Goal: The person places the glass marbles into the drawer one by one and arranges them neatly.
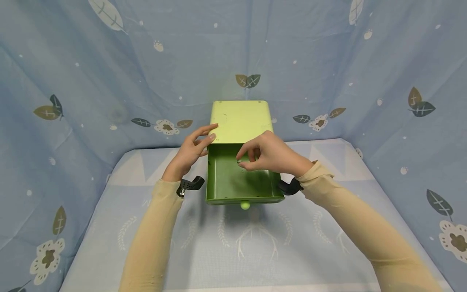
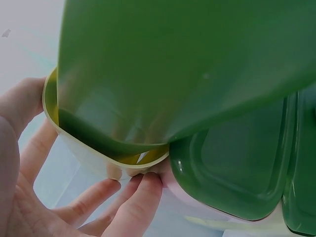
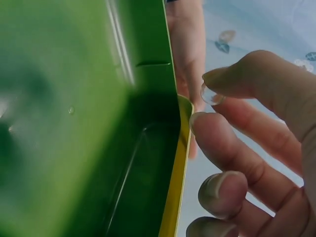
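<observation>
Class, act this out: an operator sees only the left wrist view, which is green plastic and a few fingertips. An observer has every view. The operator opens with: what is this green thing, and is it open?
Observer: In the head view it is a drawer box. A dark green drawer is pulled out of a light green casing, toward the person.
Operator: Where is the other hand?
Observer: The right hand hangs over the open drawer.
Operator: Is it holding anything?
Observer: Yes. The right wrist view shows a small clear bead pinched between its thumb and forefinger.
</observation>
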